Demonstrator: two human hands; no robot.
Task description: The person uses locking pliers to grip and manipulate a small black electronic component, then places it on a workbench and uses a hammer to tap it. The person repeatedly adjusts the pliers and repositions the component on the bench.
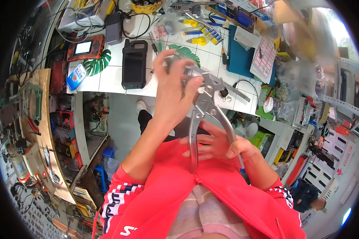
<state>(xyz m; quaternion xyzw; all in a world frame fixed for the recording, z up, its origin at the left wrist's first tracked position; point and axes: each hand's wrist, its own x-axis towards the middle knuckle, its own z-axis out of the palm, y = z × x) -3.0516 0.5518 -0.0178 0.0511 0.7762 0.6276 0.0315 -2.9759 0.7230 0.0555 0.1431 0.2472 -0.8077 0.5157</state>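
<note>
I hold a silver metal plier-like tool (205, 101) with two long spread handles in front of my chest. Its head is a cluster of riveted plates with a flat bar sticking out to the right. My left hand (173, 87) grips the upper left end of the head, its fingers curled and partly blurred. Lower down, my right hand (227, 145) is at the handles, with the thumb against the right handle and the fingers reaching behind toward the left one. What lies under my left fingers is hidden.
Across the white tiled bench (147, 91) lie a black rugged tablet (134, 64), an orange device with a lit screen (85, 47), a blue-and-white can (76, 77), yellow-handled tools (198, 40) and a teal folder (240, 51). At left stands a wooden board (44, 131) beside crowded shelves.
</note>
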